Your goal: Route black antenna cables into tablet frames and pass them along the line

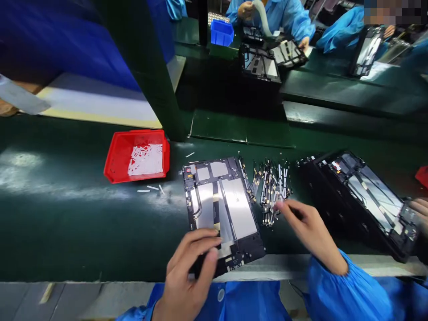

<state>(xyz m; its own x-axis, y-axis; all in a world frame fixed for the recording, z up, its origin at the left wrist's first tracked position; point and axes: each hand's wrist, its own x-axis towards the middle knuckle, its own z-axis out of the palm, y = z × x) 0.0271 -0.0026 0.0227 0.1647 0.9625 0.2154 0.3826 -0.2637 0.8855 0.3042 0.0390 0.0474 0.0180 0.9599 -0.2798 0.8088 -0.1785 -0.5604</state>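
Note:
An opened tablet (240,207), its silver battery and black ribbon cable exposed, lies before me on the green bench. My left hand (189,269) rests on its lower left corner, thumb and fingers apart. Right of the tablet is a loose pile of thin black-and-white strip cables (268,189). At the pile's near right side, my right hand (309,225) has thumb and forefinger pinched together on a thin strip; the strip's end is hidden by the fingertips.
A red bin (115,158) with small white strips stands left, several strips (153,187) lying near it. At right, a stack of opened tablets (371,196) has a co-worker's hand (421,211) beside it. Across the bench, people in blue handle tablets (259,62) near a blue bin (222,33). A green post (150,67) rises behind the red bin.

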